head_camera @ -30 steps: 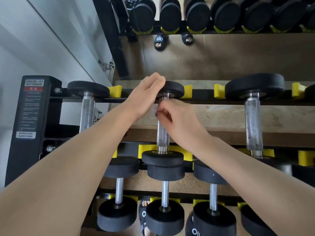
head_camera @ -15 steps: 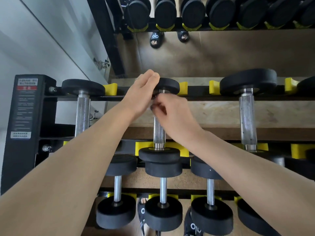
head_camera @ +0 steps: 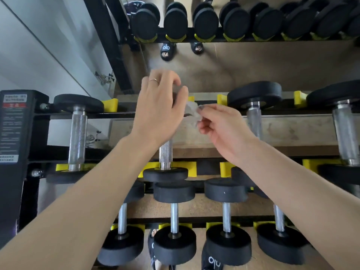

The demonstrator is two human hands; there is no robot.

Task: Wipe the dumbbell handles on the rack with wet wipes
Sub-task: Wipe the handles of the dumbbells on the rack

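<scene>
A black dumbbell rack holds rows of black dumbbells with knurled steel handles. The second dumbbell's handle on the upper row shows below my left hand, which hovers over its far end with fingers loosely spread. My right hand sits just to the right of that handle and pinches a small, pale wet wipe between thumb and fingertips. The wipe hangs between the two hands, off the handle. Whether my left hand touches the wipe I cannot tell.
Neighbouring handles stand at left and right, with a thicker one at far right. A lower row of smaller dumbbells lies beneath my arms. Yellow cradles line the rails. A mirror behind reflects the rack and sandalled feet.
Both hands have lifted off the second handle. My right hand moved right and now shows the wipe pinched in its fingers; my left hand rose and spread its fingers.
</scene>
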